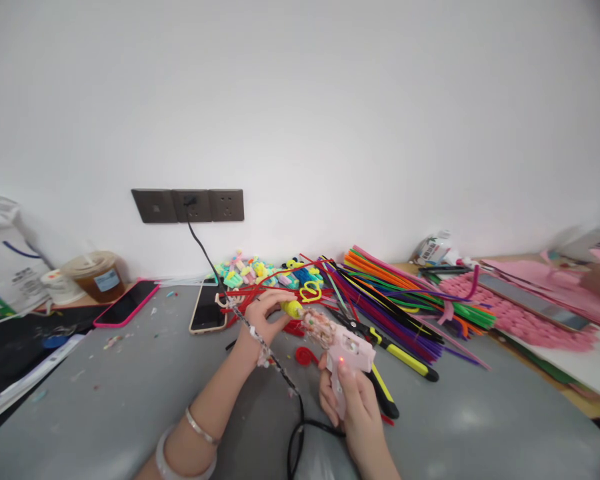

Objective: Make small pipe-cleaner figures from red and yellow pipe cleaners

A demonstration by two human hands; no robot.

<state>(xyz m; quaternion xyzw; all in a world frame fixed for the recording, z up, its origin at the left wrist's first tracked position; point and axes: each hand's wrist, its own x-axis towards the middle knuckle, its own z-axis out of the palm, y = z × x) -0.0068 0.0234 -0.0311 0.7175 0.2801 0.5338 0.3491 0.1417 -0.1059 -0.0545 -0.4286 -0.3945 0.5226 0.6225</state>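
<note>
My right hand [355,397] is wrapped round the handle of a pink hot glue gun [353,350], whose small red light is lit. Its front end, crusted with glue and bits of colour, points at a small yellow coiled pipe cleaner piece [293,308]. That piece is pinched in the fingers of my left hand [266,317]. Whether the nozzle touches it I cannot tell. Just beyond lies a looped yellow pipe cleaner [310,291]. A red coil [304,356] rests on the table below the gun, and yellow-black pliers [400,353] lie to its right.
Bundles of coloured pipe cleaners [405,300] spread at the right. Small pastel pieces [253,270] are heaped by the wall. A black cord [207,257] runs from the socket [195,205] across my left forearm. Phones [127,304] and a drink cup [97,277] stand left.
</note>
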